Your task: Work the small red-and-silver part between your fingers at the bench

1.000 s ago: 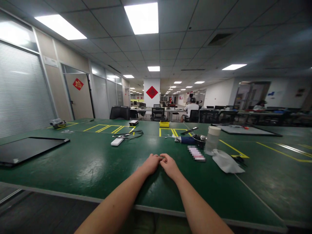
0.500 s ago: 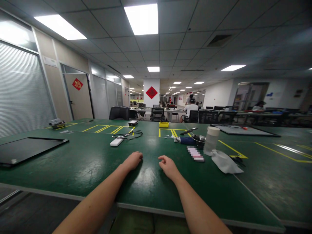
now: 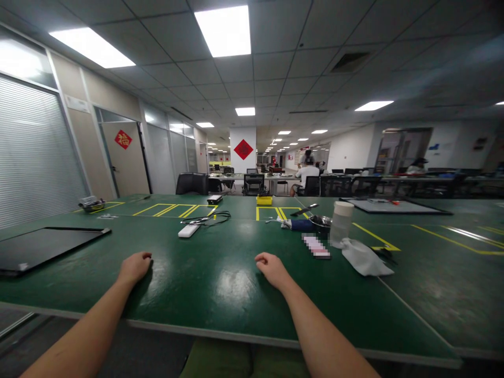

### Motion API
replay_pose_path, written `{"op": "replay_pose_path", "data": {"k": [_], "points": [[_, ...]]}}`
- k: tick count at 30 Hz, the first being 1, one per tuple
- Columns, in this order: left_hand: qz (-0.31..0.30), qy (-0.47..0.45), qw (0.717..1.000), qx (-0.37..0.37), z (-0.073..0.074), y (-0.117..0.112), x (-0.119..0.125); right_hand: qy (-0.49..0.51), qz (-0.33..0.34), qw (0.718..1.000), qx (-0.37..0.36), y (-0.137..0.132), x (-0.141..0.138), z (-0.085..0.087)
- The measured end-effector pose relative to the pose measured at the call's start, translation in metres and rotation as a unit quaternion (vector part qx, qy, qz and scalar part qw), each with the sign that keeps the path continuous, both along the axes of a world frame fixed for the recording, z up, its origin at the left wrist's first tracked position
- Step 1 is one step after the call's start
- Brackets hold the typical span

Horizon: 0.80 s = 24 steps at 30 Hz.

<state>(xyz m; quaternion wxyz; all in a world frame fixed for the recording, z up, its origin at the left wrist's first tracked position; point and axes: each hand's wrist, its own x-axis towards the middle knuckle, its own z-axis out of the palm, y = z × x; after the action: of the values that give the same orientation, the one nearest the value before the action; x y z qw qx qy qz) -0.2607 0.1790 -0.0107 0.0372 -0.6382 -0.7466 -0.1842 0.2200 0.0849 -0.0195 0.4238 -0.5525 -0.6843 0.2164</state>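
Note:
My left hand (image 3: 136, 266) is over the green table (image 3: 205, 294), left of the middle, with its fingers curled in and nothing visible in them. The black flat panel (image 3: 51, 247) lies to its left, and a white power strip (image 3: 189, 230) with a black cable (image 3: 216, 218) lies beyond it to the right. Right of the middle, my right hand (image 3: 272, 269) has loosely curled fingers and shows nothing in its grasp. The pixelated phone-like item (image 3: 316, 245) is nearest to it, apart from the fingers. The undersides of both hands are hidden.
A cloudy bottle (image 3: 340, 226), a white pouch (image 3: 364, 258), a metal bowl (image 3: 322, 224) and a dark blue rolled item (image 3: 301, 226) stand or lie at the right. Farther back are a yellow box (image 3: 264, 199) and a grey board (image 3: 394, 207). A person (image 3: 307, 173) sits in the background.
My left hand has moved well to the left, away from the right hand. The right hand stays in about the same place, its index finger now more curled.

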Motion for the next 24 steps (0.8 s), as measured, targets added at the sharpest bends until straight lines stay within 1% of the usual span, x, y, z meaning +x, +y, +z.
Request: {"op": "replay_pose_path", "data": {"k": [2, 4, 8, 12, 19, 22, 24], "points": [[-0.028, 0.023, 0.999, -0.008, -0.003, 0.002, 0.006, 0.0, -0.002, 1.0, -0.003, 0.0, 0.0, 0.0], [-0.035, 0.048, 0.998, -0.007, -0.004, 0.003, 0.011, -0.001, -0.003, 1.0, -0.002, -0.001, 0.0, 0.001], [0.0, 0.082, 0.997, 0.007, -0.005, 0.0, 0.009, -0.007, 0.001, 1.0, 0.003, -0.003, -0.001, 0.003], [0.011, 0.067, 0.998, -0.006, -0.004, 0.0, 0.006, -0.012, 0.0, 1.0, 0.003, -0.003, -0.001, 0.003], [-0.009, 0.028, 1.0, -0.006, 0.002, -0.002, 0.011, -0.018, 0.004, 1.0, 0.005, -0.002, -0.001, 0.003], [-0.012, 0.013, 1.0, -0.007, 0.008, -0.008, 0.022, -0.02, 0.004, 1.0, 0.005, -0.001, -0.001, 0.003], [-0.02, 0.002, 1.0, -0.014, 0.012, -0.011, 0.039, -0.025, 0.003, 1.0, 0.011, -0.001, -0.001, 0.003]]}}
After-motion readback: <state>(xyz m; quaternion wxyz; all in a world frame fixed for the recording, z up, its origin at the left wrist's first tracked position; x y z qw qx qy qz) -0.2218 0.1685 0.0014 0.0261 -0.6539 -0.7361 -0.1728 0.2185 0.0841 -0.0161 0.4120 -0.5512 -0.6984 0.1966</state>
